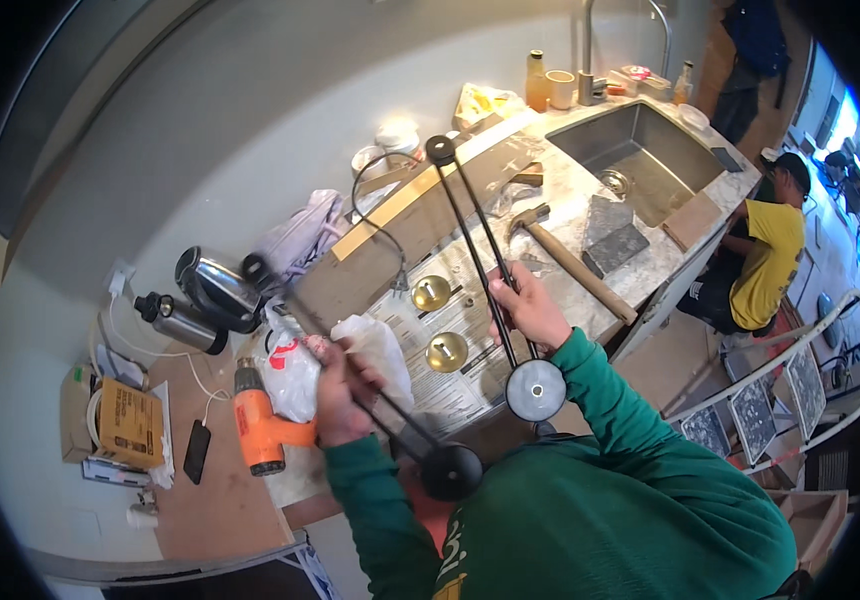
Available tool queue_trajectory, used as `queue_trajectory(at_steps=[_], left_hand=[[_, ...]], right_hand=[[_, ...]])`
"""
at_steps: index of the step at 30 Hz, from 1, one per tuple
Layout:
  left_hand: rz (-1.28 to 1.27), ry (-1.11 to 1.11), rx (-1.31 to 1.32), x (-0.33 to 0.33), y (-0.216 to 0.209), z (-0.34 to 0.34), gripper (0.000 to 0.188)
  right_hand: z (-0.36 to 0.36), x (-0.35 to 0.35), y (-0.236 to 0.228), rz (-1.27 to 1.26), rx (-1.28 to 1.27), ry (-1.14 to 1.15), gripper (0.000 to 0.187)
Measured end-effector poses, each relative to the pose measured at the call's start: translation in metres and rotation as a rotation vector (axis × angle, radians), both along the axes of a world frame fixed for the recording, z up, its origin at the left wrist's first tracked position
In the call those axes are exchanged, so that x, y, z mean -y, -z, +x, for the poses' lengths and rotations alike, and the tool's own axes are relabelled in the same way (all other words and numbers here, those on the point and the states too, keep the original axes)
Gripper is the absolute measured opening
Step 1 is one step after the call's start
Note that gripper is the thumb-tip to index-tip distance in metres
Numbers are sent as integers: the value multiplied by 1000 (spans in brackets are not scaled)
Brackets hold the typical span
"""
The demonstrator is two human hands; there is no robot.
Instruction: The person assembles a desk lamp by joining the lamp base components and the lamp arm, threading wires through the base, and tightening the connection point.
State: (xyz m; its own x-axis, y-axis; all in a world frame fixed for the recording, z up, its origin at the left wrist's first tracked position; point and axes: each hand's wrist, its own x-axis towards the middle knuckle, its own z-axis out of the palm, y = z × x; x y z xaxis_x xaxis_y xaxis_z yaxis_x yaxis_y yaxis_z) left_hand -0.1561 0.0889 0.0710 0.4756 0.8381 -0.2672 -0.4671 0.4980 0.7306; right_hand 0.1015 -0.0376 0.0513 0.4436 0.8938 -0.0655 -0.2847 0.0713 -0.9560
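My left hand (pixel 345 395) is closed around a black rod fixture (pixel 450 470) that has a round disc at its near end and a small round cap at its far end; this one is blurred by motion. In my right hand (pixel 530 308) is a matching black twin-rod fixture (pixel 472 232), its rods running between a small round cap and a grey-faced disc close to my body. Between the two fixtures, a brass-coloured round cup (pixel 431 293) and a second brass-coloured cup (pixel 446 352) lie on printed paper sheets (pixel 475 318).
A hammer (pixel 575 262) and dark slabs (pixel 615 248) lie right of my hands, before a sink (pixel 640 165). Leftward are an orange heat gun (pixel 262 425), plastic bag (pixel 292 375), kettle (pixel 215 290) and phone (pixel 196 452). A person in yellow (pixel 765 260) crouches near a stepladder (pixel 750 420).
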Motion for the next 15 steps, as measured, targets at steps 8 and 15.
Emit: queue_trajectory(at_steps=[8,15], left_hand=[[-70,208,17,10,29,45,40],[-140,211,54,5,41,53,46]], right_hand=[[5,-31,29,-112,128,-148,16],[13,-59,57,-176,163,-136,19]])
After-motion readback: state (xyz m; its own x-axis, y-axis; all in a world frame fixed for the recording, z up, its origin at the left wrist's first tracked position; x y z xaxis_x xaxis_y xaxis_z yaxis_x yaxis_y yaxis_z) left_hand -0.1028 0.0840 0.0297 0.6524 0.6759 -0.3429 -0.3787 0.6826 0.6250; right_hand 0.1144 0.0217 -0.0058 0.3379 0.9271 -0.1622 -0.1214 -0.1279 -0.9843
